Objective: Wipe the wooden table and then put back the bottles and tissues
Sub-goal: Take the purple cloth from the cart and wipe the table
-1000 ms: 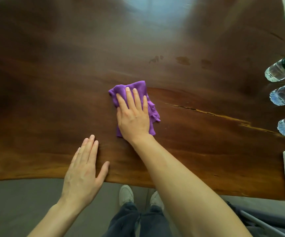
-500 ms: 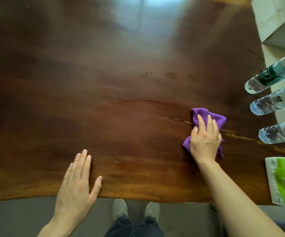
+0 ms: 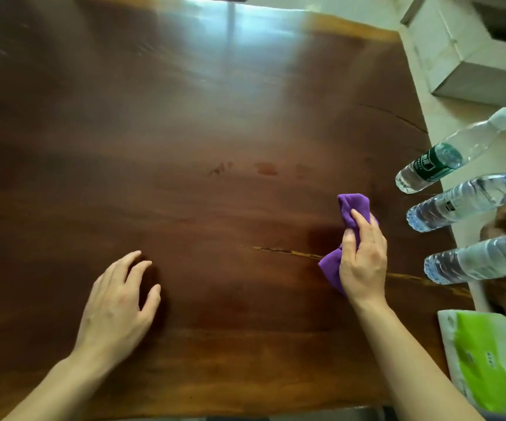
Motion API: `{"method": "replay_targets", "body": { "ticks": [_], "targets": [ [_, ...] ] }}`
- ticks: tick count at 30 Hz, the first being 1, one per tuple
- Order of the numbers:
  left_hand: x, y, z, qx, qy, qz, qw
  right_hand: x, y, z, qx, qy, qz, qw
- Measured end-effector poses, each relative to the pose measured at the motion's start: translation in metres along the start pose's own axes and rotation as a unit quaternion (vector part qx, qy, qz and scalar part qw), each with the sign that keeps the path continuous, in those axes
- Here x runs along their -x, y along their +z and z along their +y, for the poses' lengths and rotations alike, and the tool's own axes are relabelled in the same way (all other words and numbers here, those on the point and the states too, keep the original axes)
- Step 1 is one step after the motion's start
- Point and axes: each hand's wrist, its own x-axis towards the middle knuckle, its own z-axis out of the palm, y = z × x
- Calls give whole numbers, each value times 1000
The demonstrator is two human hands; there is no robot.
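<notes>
A dark wooden table point(image 3: 185, 132) fills the view. My right hand point(image 3: 364, 256) is closed around a bunched purple cloth point(image 3: 353, 208), lifted a little off the wood near the right side. My left hand point(image 3: 118, 305) hovers over the table's front left with its fingers spread and curled, holding nothing. Three clear water bottles stand at the right edge: one with a green label point(image 3: 446, 156), one with a blue cap point(image 3: 464, 202) and a third point(image 3: 482, 259) nearest me. A green and white tissue pack point(image 3: 485, 360) lies at the front right corner.
A pale box point(image 3: 464, 56) sits on the light floor beyond the table's right edge. Small dark stains point(image 3: 264, 168) mark the wood mid-table. A pale crack point(image 3: 282, 250) runs through the wood toward the right edge.
My right hand has stopped pressing the cloth flat and has gathered it into a bunch, lifting it. My left hand has moved forward onto the table and curled its fingers. The view has shifted forward.
</notes>
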Motion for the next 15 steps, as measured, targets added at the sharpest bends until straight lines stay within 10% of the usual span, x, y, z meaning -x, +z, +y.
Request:
{"method": "replay_targets", "body": {
  "ticks": [15],
  "targets": [
    [-117, 8, 19, -50, -7, -43, 998, -139, 83, 10, 187, 68, -23, 980]
  ]
}}
